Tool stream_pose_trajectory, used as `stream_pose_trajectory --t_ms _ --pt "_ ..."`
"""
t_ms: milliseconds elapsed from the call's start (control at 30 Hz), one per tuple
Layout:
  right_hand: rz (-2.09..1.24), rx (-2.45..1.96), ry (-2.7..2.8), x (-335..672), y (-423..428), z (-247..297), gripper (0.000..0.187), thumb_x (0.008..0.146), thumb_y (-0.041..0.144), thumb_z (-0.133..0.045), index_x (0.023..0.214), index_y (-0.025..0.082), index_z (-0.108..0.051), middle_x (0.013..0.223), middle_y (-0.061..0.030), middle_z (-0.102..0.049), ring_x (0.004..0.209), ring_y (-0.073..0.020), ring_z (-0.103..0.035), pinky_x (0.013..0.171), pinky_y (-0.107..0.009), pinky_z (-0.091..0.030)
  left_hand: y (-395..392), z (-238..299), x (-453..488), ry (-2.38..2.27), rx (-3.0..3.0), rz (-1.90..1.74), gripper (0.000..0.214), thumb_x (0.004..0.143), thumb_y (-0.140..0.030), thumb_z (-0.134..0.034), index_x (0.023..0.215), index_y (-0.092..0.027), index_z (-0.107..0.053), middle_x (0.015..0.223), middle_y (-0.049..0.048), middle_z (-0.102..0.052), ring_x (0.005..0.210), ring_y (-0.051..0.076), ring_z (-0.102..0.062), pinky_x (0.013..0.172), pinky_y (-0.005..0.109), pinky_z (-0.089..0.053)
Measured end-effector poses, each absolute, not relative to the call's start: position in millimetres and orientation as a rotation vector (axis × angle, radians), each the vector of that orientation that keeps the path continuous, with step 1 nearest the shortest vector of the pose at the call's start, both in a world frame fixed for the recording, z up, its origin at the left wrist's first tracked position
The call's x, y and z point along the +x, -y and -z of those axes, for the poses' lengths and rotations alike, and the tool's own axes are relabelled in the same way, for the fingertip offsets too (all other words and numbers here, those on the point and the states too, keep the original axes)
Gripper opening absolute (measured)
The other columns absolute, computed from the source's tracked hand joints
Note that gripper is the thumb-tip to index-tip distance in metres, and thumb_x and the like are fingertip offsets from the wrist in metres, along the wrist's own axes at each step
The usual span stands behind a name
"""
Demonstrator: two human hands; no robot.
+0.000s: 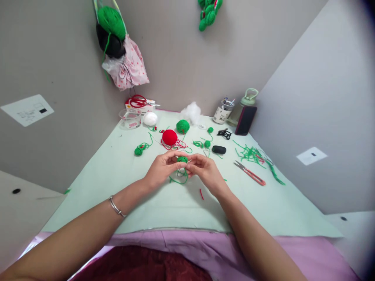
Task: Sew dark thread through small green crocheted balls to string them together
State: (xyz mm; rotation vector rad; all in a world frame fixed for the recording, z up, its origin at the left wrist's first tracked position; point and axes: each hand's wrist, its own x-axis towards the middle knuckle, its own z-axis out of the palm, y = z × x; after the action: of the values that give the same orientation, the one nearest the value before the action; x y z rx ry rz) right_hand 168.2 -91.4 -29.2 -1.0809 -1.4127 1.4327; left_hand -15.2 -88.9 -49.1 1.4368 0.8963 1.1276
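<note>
Both hands meet over the middle of the pale green table (123,187). My left hand (161,168) pinches a small green crocheted piece (182,159) between thumb and fingers. My right hand (205,170) is closed beside it, its fingertips pinching a thin needle or hook at the piece; the tool is too small to name. A green yarn strand (179,180) loops down from the piece onto the table. A red yarn ball (169,137) and a green yarn ball (183,126) lie just behind the hands.
Red-handled scissors (250,173) and green yarn scraps (254,155) lie at the right. A black oval object (218,149), a pen cup (222,113), a phone (245,120) and white stuffing (191,112) stand at the back. A plastic tub (130,118) sits back left. Bags (124,58) hang on the wall.
</note>
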Motion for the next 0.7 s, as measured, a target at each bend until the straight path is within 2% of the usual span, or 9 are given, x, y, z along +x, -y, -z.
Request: stream_pose_trajectory --t_ms 133,200,267,333,433,533,700 --pt "-1.522 -1.005 1.355 170 93 27 0.031 0.077 0.034 -0.075 0.099 0.020 -0.058 0.075 0.0013 -0.066 0.073 -0.0162 -0.067 0.074 -0.035 -0.059 87 53 -14 -0.944 1.450 -1.091 0.031 0.077 -0.032 -0.080 0.104 -0.019 -0.076 0.093 0.0032 -0.066 0.081 0.017 -0.062 0.077 0.032 -0.049" --pt "-1.461 -1.009 1.426 170 96 27 0.027 0.082 0.035 -0.069 0.100 0.021 -0.054 0.077 0.0006 -0.067 0.076 -0.0171 -0.068 0.074 -0.035 -0.058 87 52 -13 -0.979 1.434 -1.095 0.033 0.074 -0.033 -0.082 0.103 -0.019 -0.076 0.095 0.0036 -0.067 0.083 0.018 -0.063 0.079 0.033 -0.049" --pt "-1.253 -1.085 1.620 169 97 29 0.019 0.090 0.036 -0.060 0.099 0.023 -0.052 0.074 0.0016 -0.066 0.070 -0.0161 -0.066 0.069 -0.031 -0.055 87 52 -12 -1.003 1.434 -1.096 0.032 0.071 -0.033 -0.083 0.099 -0.018 -0.077 0.094 0.0038 -0.066 0.083 0.019 -0.063 0.080 0.033 -0.049" --pt "-0.907 -1.172 1.865 169 98 32 0.010 0.095 0.032 -0.053 0.095 0.023 -0.054 0.072 0.0018 -0.064 0.065 -0.0143 -0.060 0.066 -0.028 -0.049 88 52 -12 -1.029 1.457 -1.105 0.030 0.069 -0.031 -0.083 0.095 -0.018 -0.077 0.092 0.0034 -0.065 0.082 0.018 -0.061 0.079 0.032 -0.048" --pt "-0.526 -1.188 2.035 167 98 36 0.014 0.096 0.026 -0.051 0.089 0.022 -0.063 0.083 -0.0018 -0.067 0.068 -0.0133 -0.058 0.066 -0.026 -0.044 87 54 -12 -1.060 1.500 -1.103 0.027 0.070 -0.031 -0.081 0.094 -0.018 -0.078 0.088 0.0026 -0.062 0.081 0.018 -0.059 0.077 0.032 -0.046" --pt "-0.549 -1.172 2.010 166 97 37 0.012 0.093 0.026 -0.057 0.090 0.021 -0.068 0.091 -0.0040 -0.067 0.070 -0.0132 -0.059 0.066 -0.026 -0.045 87 55 -12 -1.085 1.555 -1.091 0.026 0.072 -0.032 -0.080 0.094 -0.019 -0.078 0.088 0.0028 -0.061 0.084 0.019 -0.058 0.079 0.032 -0.045" --pt "-0.685 -1.100 1.837 175 95 16 0.011 0.088 0.026 -0.063 0.079 0.020 -0.067 0.085 -0.0041 -0.065 0.071 -0.0140 -0.059 0.061 -0.027 -0.045 91 48 -9 -1.068 1.617 -1.047 0.024 0.073 -0.032 -0.080 0.094 -0.020 -0.078 0.089 0.0029 -0.059 0.084 0.018 -0.057 0.083 0.034 -0.046"
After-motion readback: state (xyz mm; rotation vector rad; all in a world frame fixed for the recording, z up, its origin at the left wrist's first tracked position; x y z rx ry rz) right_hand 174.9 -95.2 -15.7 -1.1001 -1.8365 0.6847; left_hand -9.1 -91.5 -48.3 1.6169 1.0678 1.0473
